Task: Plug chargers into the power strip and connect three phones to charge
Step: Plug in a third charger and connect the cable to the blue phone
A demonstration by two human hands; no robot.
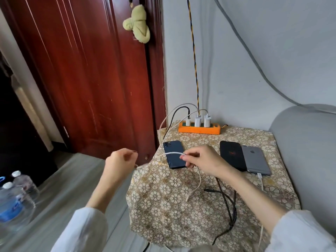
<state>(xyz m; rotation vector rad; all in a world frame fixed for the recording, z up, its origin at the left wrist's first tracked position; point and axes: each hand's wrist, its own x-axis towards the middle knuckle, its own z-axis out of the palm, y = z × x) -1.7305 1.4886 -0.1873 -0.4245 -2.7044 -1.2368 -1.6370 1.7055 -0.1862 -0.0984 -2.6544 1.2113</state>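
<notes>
An orange power strip (199, 129) lies at the back of the patterned cloth, with three white chargers (198, 120) plugged in. A dark blue phone (174, 154) lies face down on the left. A black phone (232, 155) and a grey phone (255, 159) lie side by side on the right; a white cable is plugged into the grey one. My right hand (201, 160) pinches a white cable (173, 153) above the blue phone, its loose end hanging down to the cloth. My left hand (119, 160) is closed on the same cable off the table's left edge.
The small table's floral cloth (181, 206) has black cables trailing across its front. A red wooden door (91, 70) stands to the left, a grey sofa arm (305, 142) to the right. Water bottles (14, 197) stand on the floor at lower left.
</notes>
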